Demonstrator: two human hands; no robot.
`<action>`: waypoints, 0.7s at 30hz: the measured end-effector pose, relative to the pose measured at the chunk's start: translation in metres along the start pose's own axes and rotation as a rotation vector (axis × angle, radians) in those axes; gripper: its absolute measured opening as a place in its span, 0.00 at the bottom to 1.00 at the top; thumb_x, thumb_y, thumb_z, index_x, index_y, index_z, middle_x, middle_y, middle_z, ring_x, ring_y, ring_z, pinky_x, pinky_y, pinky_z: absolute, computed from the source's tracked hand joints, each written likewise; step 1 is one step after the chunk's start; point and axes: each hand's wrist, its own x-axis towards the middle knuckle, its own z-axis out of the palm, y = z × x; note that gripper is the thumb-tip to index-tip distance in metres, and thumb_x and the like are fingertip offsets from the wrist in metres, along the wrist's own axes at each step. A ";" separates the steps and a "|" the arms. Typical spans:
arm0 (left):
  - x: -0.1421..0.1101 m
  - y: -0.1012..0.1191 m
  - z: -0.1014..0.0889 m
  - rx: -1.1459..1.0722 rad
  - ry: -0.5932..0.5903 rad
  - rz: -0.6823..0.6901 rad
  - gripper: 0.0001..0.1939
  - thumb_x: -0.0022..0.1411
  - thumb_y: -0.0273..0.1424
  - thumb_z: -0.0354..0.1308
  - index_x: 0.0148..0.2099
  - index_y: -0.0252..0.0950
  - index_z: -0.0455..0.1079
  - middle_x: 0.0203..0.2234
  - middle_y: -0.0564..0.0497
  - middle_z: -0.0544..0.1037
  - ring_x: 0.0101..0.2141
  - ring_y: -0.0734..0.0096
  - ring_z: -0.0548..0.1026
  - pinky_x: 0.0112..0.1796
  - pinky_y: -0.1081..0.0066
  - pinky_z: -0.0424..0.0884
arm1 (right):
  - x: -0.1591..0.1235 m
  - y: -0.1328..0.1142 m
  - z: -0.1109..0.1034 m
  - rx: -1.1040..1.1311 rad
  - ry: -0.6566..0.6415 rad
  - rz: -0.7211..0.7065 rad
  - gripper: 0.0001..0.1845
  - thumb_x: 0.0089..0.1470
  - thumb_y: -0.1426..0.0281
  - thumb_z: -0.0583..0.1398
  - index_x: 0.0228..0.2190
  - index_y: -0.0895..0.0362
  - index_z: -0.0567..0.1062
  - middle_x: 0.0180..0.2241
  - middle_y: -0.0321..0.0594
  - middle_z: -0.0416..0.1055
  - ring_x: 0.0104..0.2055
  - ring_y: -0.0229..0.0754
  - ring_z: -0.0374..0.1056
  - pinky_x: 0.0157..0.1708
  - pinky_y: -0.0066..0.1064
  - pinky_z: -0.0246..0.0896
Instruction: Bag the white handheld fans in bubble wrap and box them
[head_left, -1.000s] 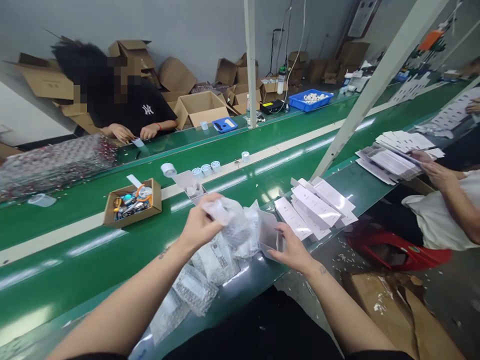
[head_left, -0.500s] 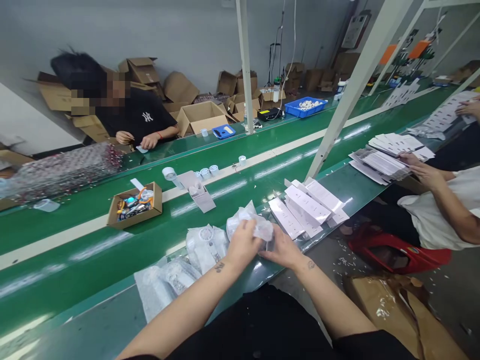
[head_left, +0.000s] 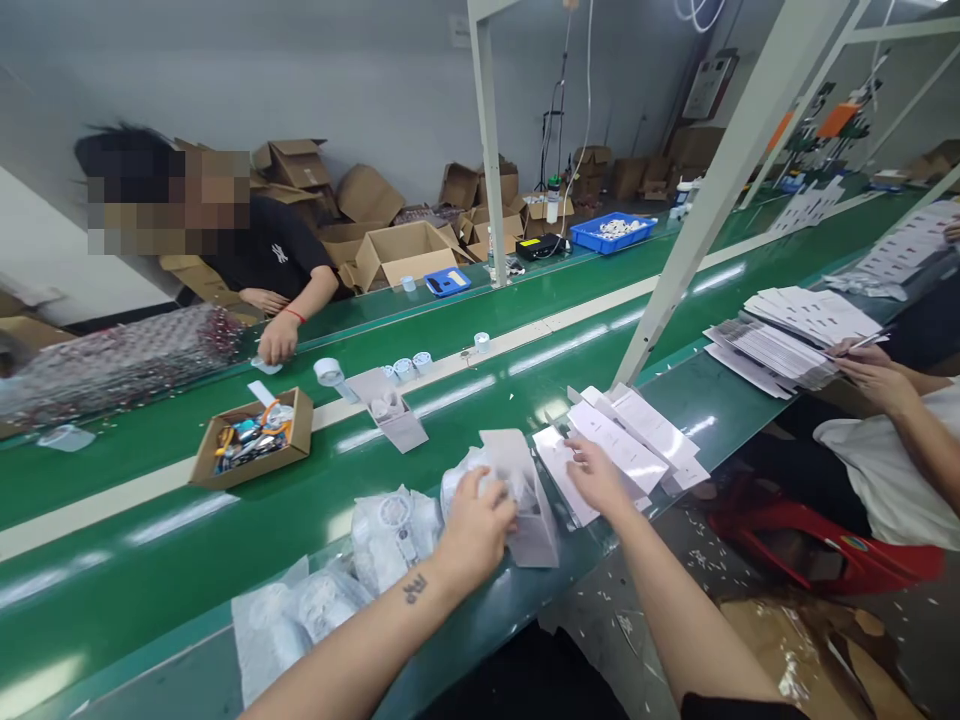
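Note:
My left hand is closed on a clear plastic-bagged item and presses it into an open small white box on the near edge of the green belt. My right hand reaches to the right with fingers spread, resting on a fanned pile of flat white box blanks. More bagged items lie in a row to the left of my left hand.
A small cardboard tray of tools sits on the green conveyor, with an open white box and small white cups beyond. A person in black sits across the belt. Another person's hands handle paper stacks at right. White frame posts rise from the belt.
My left hand brought the bagged item down from mid-air into the white box. My right hand left the box and moved right onto the flat blanks.

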 end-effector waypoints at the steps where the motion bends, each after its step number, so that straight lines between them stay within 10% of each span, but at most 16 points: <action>1: 0.009 -0.011 -0.016 -0.008 0.050 -0.045 0.09 0.60 0.27 0.52 0.31 0.39 0.73 0.40 0.45 0.74 0.51 0.44 0.63 0.52 0.44 0.63 | 0.016 -0.003 0.009 -0.063 -0.019 0.018 0.26 0.54 0.73 0.54 0.55 0.57 0.66 0.56 0.55 0.63 0.57 0.54 0.62 0.54 0.50 0.59; 6: 0.075 -0.083 -0.073 0.098 0.194 -0.184 0.05 0.55 0.31 0.58 0.29 0.37 0.73 0.45 0.44 0.70 0.50 0.45 0.57 0.52 0.44 0.60 | 0.065 -0.019 0.054 -0.391 -0.104 0.140 0.37 0.46 0.76 0.61 0.59 0.56 0.62 0.65 0.60 0.48 0.64 0.66 0.48 0.55 0.59 0.49; 14: 0.185 -0.149 0.007 0.185 0.024 -0.459 0.13 0.58 0.27 0.52 0.42 0.33 0.75 0.52 0.37 0.68 0.55 0.39 0.56 0.47 0.47 0.63 | 0.076 -0.025 0.058 -0.656 -0.196 0.204 0.26 0.48 0.81 0.57 0.51 0.62 0.69 0.63 0.65 0.49 0.64 0.65 0.48 0.53 0.54 0.51; 18: 0.171 -0.132 0.018 0.190 -0.004 -0.346 0.16 0.59 0.23 0.47 0.47 0.33 0.72 0.54 0.36 0.67 0.56 0.45 0.59 0.53 0.46 0.57 | 0.068 -0.030 0.048 -0.669 -0.234 0.164 0.26 0.46 0.82 0.58 0.50 0.63 0.67 0.62 0.69 0.51 0.59 0.64 0.56 0.51 0.50 0.55; 21: 0.120 -0.103 0.025 0.085 -0.193 0.074 0.16 0.57 0.23 0.48 0.45 0.36 0.71 0.44 0.39 0.73 0.49 0.53 0.67 0.51 0.52 0.61 | 0.056 -0.029 0.037 -0.642 -0.250 0.088 0.27 0.47 0.80 0.59 0.51 0.61 0.66 0.63 0.67 0.48 0.58 0.61 0.57 0.53 0.48 0.52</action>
